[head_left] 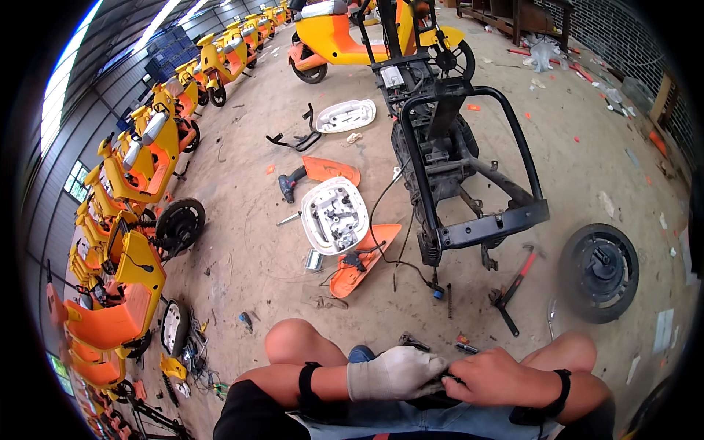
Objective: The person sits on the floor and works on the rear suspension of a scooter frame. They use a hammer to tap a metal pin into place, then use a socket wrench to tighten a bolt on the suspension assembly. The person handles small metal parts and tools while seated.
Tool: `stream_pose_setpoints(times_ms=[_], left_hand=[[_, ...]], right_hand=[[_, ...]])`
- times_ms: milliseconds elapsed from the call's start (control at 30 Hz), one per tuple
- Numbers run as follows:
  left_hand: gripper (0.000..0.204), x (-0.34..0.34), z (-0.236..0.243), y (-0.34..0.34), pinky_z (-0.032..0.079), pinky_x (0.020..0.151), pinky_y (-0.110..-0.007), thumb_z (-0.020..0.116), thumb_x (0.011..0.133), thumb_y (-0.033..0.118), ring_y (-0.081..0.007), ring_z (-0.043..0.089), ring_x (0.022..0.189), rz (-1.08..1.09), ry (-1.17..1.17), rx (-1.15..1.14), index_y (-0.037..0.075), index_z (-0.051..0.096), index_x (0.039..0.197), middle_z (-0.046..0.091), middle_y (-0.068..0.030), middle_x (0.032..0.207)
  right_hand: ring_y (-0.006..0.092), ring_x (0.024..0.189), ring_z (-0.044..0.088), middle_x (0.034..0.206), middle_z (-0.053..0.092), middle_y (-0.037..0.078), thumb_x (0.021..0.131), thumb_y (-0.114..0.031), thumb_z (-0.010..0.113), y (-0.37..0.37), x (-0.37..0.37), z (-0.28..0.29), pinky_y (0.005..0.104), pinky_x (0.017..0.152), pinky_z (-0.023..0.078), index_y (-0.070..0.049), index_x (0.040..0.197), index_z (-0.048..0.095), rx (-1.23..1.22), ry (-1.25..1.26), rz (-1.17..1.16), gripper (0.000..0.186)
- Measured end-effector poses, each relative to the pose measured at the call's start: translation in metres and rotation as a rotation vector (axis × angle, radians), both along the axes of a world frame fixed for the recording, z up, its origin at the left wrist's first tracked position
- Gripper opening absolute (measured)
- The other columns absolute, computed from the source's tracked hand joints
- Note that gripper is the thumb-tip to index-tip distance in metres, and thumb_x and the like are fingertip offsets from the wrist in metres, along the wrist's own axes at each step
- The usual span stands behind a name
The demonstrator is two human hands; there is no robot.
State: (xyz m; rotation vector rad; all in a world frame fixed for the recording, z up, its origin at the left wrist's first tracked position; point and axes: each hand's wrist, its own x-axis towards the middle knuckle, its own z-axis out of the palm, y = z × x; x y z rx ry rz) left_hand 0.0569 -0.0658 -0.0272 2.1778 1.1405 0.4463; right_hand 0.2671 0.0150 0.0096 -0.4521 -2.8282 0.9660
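Note:
My left hand [394,372], in a pale glove, and my bare right hand [485,376] meet above my lap, fingers closed round a small dark object [446,380] largely hidden by them. Just beyond them, small dark tools [412,342] lie on the floor. A hammer [524,270] with a red handle and a black tool [507,319] lie farther right. Ahead stands a stripped black scooter frame [440,139], with a blue-tipped cable [438,292] at its lower end.
A detached wheel [598,273] lies right. A white tray of parts [334,215], orange panels [342,277], a drill [289,183] and a white shell [345,116] lie ahead on the concrete floor [242,176]. Several yellow-orange scooters [132,308] line the left; another [330,37] stands behind the frame.

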Motion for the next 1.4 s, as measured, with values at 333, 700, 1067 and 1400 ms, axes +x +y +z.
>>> stream_pose_setpoints(times_ms=[333,700,1067,1400], left_hand=[[0.037,0.007,0.005,-0.007,0.046,0.051,-0.048,0.058,0.094,0.039,-0.0380,0.059,0.055,-0.216,-0.150,-0.067,0.004,0.053,0.084,0.055,-0.0169,0.060],[0.036,0.003,0.013,-0.001,0.048,0.057,-0.049,0.060,0.094,0.039,-0.0390,0.061,0.062,-0.126,-0.027,-0.207,0.004,0.055,0.089,0.057,-0.0189,0.063],[0.034,0.006,0.025,0.006,0.048,0.054,-0.046,0.064,0.091,0.038,-0.0378,0.061,0.057,-0.089,0.078,-0.191,0.004,0.057,0.093,0.058,-0.0165,0.061],[0.036,0.007,0.019,0.013,0.048,0.051,-0.044,0.065,0.090,0.039,-0.0352,0.060,0.054,-0.137,0.096,-0.194,0.005,0.054,0.088,0.058,-0.0133,0.060]], right_hand=[[0.0324,0.056,0.062,0.062,0.060,0.009,0.090,-0.033,0.060,-0.005,0.011,0.001,0.0433,0.049,0.050,-0.008,0.071,0.057,-0.068,-0.014,0.259,0.032],[0.0325,0.056,0.061,0.061,0.059,0.009,0.090,-0.033,0.061,-0.002,0.008,-0.002,0.0436,0.046,0.048,-0.009,0.074,0.058,0.049,-0.049,0.154,0.030],[0.0309,0.056,0.062,0.061,0.058,0.007,0.087,-0.031,0.065,0.001,0.013,-0.008,0.0413,0.046,0.047,-0.008,0.071,0.052,0.115,0.019,0.068,0.031],[0.0338,0.061,0.063,0.066,0.061,0.011,0.088,-0.030,0.064,0.011,0.015,-0.007,0.0440,0.054,0.050,-0.005,0.075,0.056,-0.011,-0.005,0.156,0.029]])
